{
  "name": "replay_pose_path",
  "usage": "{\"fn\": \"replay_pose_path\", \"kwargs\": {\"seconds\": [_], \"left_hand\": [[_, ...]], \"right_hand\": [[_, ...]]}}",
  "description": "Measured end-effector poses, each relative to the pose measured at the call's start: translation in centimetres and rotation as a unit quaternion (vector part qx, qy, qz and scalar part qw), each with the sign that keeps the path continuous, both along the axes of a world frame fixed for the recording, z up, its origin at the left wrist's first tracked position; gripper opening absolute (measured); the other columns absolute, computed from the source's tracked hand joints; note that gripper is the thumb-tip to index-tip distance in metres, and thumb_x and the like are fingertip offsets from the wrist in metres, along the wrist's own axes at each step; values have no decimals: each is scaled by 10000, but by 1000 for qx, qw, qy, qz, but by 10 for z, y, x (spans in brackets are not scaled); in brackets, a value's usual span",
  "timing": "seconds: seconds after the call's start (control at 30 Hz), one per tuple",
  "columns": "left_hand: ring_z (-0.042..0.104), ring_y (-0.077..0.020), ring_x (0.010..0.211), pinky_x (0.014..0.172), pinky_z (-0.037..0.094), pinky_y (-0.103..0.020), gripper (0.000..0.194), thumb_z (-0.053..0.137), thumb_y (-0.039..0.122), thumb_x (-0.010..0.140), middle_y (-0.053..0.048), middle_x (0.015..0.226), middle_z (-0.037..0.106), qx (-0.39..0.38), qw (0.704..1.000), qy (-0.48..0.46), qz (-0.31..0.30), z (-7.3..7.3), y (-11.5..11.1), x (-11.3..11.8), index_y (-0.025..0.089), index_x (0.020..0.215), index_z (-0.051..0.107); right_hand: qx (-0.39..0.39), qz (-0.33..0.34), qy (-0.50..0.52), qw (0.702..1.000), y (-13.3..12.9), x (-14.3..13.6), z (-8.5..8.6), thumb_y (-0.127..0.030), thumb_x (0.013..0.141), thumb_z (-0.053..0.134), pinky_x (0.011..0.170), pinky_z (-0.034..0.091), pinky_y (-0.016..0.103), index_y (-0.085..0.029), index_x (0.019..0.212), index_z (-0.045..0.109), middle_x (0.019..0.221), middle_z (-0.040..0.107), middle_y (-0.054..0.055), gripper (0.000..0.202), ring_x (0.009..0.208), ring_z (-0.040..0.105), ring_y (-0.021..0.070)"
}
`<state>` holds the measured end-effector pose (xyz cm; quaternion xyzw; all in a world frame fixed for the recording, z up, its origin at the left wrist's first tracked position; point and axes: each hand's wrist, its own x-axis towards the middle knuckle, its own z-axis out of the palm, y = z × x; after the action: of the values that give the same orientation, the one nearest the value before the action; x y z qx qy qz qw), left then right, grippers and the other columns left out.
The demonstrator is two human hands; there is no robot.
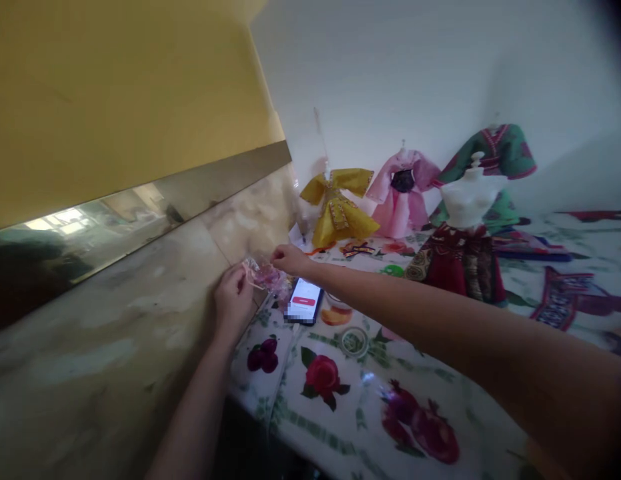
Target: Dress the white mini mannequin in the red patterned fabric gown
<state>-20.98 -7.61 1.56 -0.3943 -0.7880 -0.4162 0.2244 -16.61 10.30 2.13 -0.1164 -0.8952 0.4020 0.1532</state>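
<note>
A crinkled clear plastic bag (270,279) with pinkish contents lies at the table's left edge, by the wall. My left hand (233,297) has its fingers closed on the bag's left side. At the bag's upper right, my right hand (290,260) is closed in a pinch at its edge. What is inside the bag is too small to tell. Just right of it a phone (304,301) lies face up with its screen lit.
Small dress forms wear a yellow dress (340,207), a pink dress (403,190), a green top (510,153) and a dark red skirt (460,263). A roll of clear tape (355,341) lies on the patterned tablecloth (340,427). Folded fabric (563,297) is at the right.
</note>
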Motion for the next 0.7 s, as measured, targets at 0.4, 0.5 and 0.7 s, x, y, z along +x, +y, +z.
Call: {"fn": "replay_pose_path", "kwargs": {"seconds": [0.4,0.5,0.7], "left_hand": [[613,-308,1099,979,476,-472,356,415,464,875,-111,1200,640,-99,990,76,61,-14,2,-8,217,890,671],[602,-319,1128,975,477,-487,364,422,482,871,-111,1237,630,-107,990,72,63,-13,-6,-7,220,925,669],[599,-325,1132,1002,462,-480,391,445,471,867,-164,1229,619,-90,992,78,48,-9,-13,-2,168,932,683]], "right_hand": [[-20,-46,81,995,-34,-16,-9,-320,736,756,737,474,260,-204,969,666,1009,702,54,275,986,622,230],[-29,-51,95,994,-41,-28,-14,-385,723,740,703,473,270,-190,1084,637,1091,676,95,423,976,620,245],[-49,-16,144,988,-43,-33,-16,-165,745,642,686,425,223,-198,789,628,866,672,3,57,847,596,162]]}}
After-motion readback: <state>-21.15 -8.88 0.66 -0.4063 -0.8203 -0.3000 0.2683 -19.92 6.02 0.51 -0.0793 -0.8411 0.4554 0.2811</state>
